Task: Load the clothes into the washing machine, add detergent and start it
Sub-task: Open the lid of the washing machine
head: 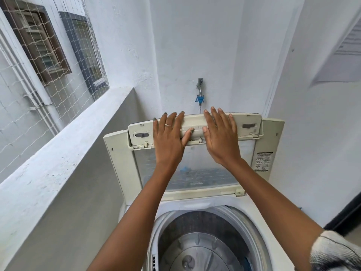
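Folded lid (195,165) upright behind open drum (203,245) of washing machine (115,153) — left hand (169,136) and right hand (219,136) side by side on lid's top edge; tap (200,90) on wall behind, ledge (58,153) along left.

One washing machine (195,202) stands in the corner, with one lid (195,169) folded up in two panels and one drum (201,243) open beneath it. Two hands are on the lid: one left hand (170,137) and one right hand (219,135), each with straight fingers (214,116) laid flat on the upper panel. One ring (168,125) shows on the left hand. Two grey latches (141,135) sit on the upper panel, one near each end. One tap (200,89) projects from the wall, carrying one blue fitting (200,99). Two windows (39,42) show behind one net (29,106). One label sticker (262,161) is on the machine's right side.
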